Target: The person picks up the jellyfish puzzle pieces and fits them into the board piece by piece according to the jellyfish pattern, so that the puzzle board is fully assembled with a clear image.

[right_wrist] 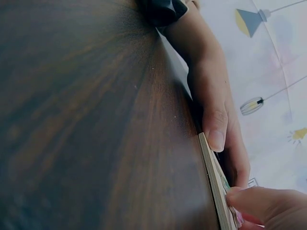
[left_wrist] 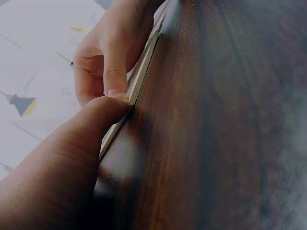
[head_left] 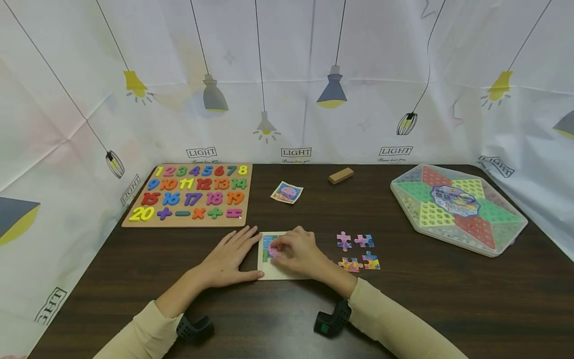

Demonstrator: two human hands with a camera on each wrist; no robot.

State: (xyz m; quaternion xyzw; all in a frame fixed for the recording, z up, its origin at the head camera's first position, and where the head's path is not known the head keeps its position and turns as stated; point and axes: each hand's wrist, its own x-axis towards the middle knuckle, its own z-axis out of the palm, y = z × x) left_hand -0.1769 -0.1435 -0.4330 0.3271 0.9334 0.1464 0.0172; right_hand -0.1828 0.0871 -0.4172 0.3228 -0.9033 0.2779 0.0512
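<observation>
On a dark, wood-grained surface (head_left: 251, 329), a person's right hand (head_left: 297, 254) works over a flat, pale wooden puzzle tray (head_left: 272, 273); its fingers are curled and appear to pinch a pink puzzle piece (head_left: 274, 251), though whether that piece is seated cannot be told. The tray lies directly beneath, its long axis seemingly running from nine to three o'clock, the right end hidden. The left hand (head_left: 230, 262), holding nothing, spreads straight fingers against the tray's nine o'clock edge, thumb at the near corner. Four loose pieces (head_left: 364, 241), thin, knobbed, printed pink, blue and yellow, lie at three o'clock from the right hand, the nearer one. At twelve sits a picture card (head_left: 287, 192); toward two, a hexagonal, clear plastic box (head_left: 455, 201).
</observation>
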